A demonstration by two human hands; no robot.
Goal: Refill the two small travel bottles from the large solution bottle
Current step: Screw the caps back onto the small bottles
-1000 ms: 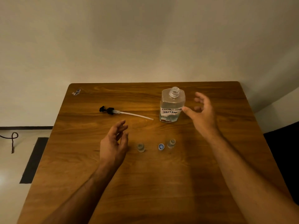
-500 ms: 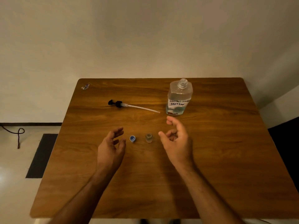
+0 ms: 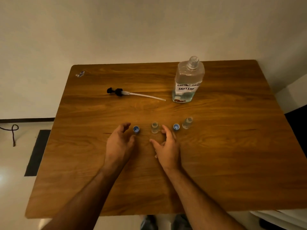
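The large clear solution bottle [image 3: 188, 80] stands uncapped at the back right of the wooden table [image 3: 232, 155], with a handwritten white label. Two small clear travel bottles stand open mid-table: one [image 3: 154, 127] in the centre, the other [image 3: 187, 123] further right. A blue cap [image 3: 136, 129] lies left of the centre bottle and a second blue cap [image 3: 176, 127] lies between the bottles. My left hand [image 3: 118, 143] hovers just left of the first cap, fingers relaxed, holding nothing. My right hand [image 3: 167, 146] hovers just in front of the centre bottle, fingers loosely spread, empty.
A black pump head with a long white tube [image 3: 132, 93] lies on the table left of the large bottle. A small wrapper-like scrap [image 3: 80, 74] sits at the far left corner. A dark cord [image 3: 12, 131] and a dark mat [image 3: 37, 151] lie on the floor at left.
My right hand drew back from the large bottle toward the small bottles; both hands now sit low near the centre bottle. The camera view shifted, bringing both caps and both small bottles into sight.
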